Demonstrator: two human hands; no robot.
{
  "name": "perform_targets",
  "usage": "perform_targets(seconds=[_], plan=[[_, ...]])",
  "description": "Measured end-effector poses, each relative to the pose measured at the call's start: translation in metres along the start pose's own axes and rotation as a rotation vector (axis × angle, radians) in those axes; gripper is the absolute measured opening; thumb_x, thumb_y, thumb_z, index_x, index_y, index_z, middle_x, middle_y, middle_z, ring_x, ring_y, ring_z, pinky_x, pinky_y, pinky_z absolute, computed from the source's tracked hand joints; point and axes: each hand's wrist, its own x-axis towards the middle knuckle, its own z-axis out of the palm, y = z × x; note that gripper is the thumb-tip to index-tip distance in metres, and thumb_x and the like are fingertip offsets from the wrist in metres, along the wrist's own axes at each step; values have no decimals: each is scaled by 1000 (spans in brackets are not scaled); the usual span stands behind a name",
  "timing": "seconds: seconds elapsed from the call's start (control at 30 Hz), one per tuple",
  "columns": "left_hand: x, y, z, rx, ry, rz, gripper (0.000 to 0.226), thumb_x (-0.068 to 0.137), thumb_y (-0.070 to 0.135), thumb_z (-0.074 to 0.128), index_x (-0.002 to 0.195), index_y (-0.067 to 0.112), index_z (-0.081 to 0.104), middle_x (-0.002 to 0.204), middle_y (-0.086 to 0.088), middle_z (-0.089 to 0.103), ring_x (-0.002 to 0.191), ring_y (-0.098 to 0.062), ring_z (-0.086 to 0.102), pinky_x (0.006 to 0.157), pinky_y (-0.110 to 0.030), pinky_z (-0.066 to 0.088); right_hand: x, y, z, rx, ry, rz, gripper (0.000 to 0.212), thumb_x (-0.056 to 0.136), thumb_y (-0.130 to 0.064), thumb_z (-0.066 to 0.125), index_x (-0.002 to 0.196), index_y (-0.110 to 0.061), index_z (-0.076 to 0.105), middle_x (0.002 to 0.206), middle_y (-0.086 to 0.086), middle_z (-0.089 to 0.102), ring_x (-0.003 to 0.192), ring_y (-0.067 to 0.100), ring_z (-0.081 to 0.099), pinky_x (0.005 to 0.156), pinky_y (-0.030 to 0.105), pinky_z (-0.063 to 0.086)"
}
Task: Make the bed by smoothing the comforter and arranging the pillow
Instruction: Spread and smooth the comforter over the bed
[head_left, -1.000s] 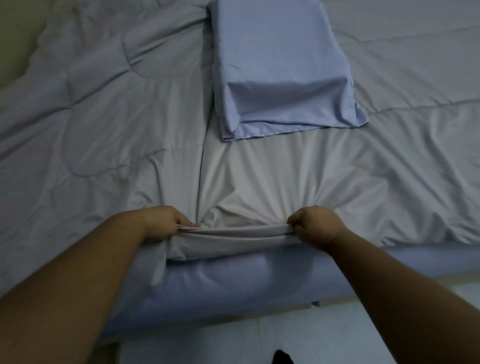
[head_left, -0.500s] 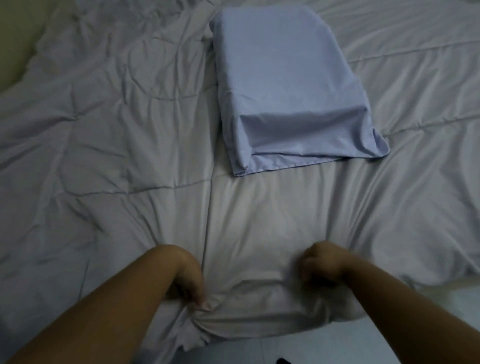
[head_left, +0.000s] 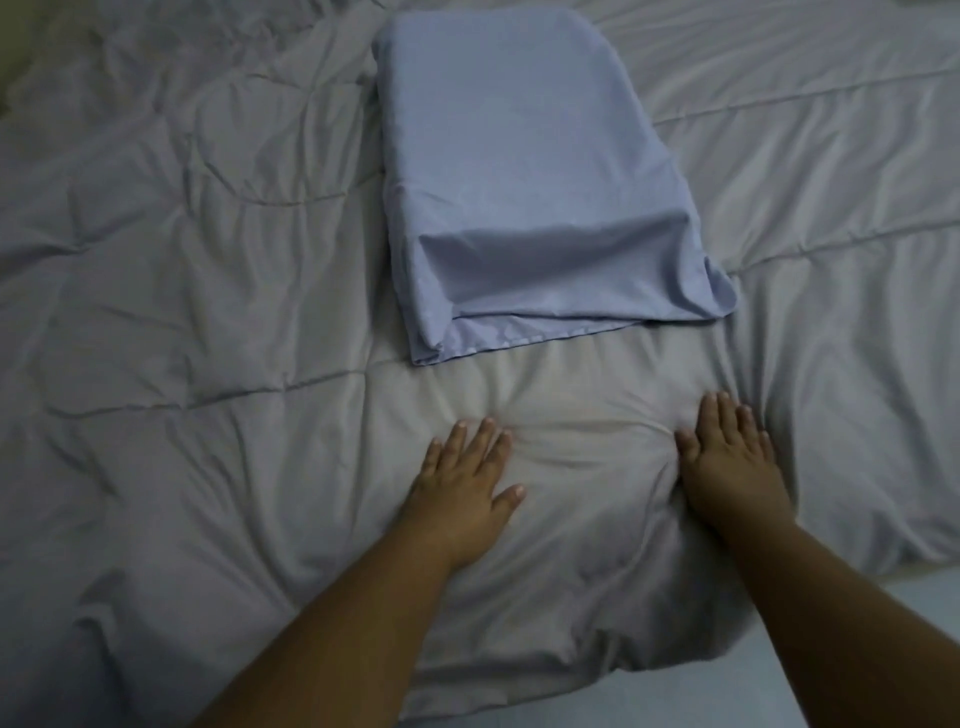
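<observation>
A pale grey quilted comforter (head_left: 218, 322) covers the whole bed, wrinkled on the left and bunched in folds between my hands. A light blue pillow (head_left: 524, 171) lies on top of it at the upper middle, its loose case end pointing toward me. My left hand (head_left: 465, 480) lies flat on the comforter below the pillow, fingers straight and spread. My right hand (head_left: 730, 460) presses flat on the comforter to the right of it, fingers straight. Neither hand holds anything.
The comforter's near edge (head_left: 571, 675) hangs over the bed side at the bottom middle. A strip of pale floor (head_left: 924, 597) shows at the bottom right. A bit of wall or headboard (head_left: 10, 47) shows at the top left corner.
Both hands let go of the comforter's edge, which they had pulled over the blue mattress side, and now lie flat and open on top. The mattress side is covered.
</observation>
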Motion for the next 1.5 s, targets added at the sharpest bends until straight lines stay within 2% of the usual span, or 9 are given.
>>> perform_targets(seconds=[0.13,0.5,0.63,0.73,1.03,1.17,1.3,1.4,1.5], plan=[[12,5,9,11,143,-39,63,92,55,16,145,33,-11,156,11,-15,143,-15,-18,111,-34,-15,3,18,0,11,95,-13,62,95,-50,12,148,-18,4,159,2,2,145,20,0,115,35,-3],[62,38,14,11,220,-130,65,88,58,5,145,33,-13,156,9,-15,143,-16,-15,114,-40,-11,37,98,-14,183,376,378,57,98,-36,28,145,-4,22,155,16,18,142,36,11,116,47,4],[63,40,16,54,244,-143,64,90,56,9,146,31,-9,157,8,-11,144,-18,-10,115,-42,-8,29,135,-15,300,432,822,81,91,-56,33,146,-3,8,155,21,8,142,39,5,115,52,1],[63,40,16,66,246,-148,64,91,54,10,146,29,-9,158,6,-10,144,-19,-9,116,-42,-7,30,143,-17,422,491,977,70,92,-49,38,140,-2,21,148,26,22,133,42,23,109,52,19],[59,42,14,99,221,-142,64,91,53,8,146,27,-12,157,5,-12,144,-18,-11,116,-41,-8,0,176,-19,353,543,821,32,96,-22,36,112,5,41,116,34,50,107,50,47,85,58,40],[64,44,11,77,224,-154,63,91,54,9,146,29,-9,158,6,-10,144,-18,-10,116,-42,-6,15,156,-28,235,601,778,42,93,-20,37,124,8,37,132,35,39,123,49,36,102,55,26],[67,46,10,70,206,-141,63,89,55,5,146,32,-10,157,9,-12,144,-17,-12,115,-42,-8,39,145,-31,79,458,376,54,93,-45,29,136,-13,30,147,18,30,134,38,26,110,52,14],[63,46,9,60,174,-98,60,92,53,8,145,32,-11,157,9,-14,143,-15,-15,114,-39,-12,31,171,-17,18,275,511,63,92,-51,10,143,-13,16,154,14,17,139,42,15,109,63,11],[53,36,1,52,203,-106,60,93,52,11,145,31,-13,156,9,-14,143,-13,-15,112,-35,-14,26,159,-14,134,266,465,65,86,-41,14,136,0,20,147,28,22,132,51,21,106,66,21]])
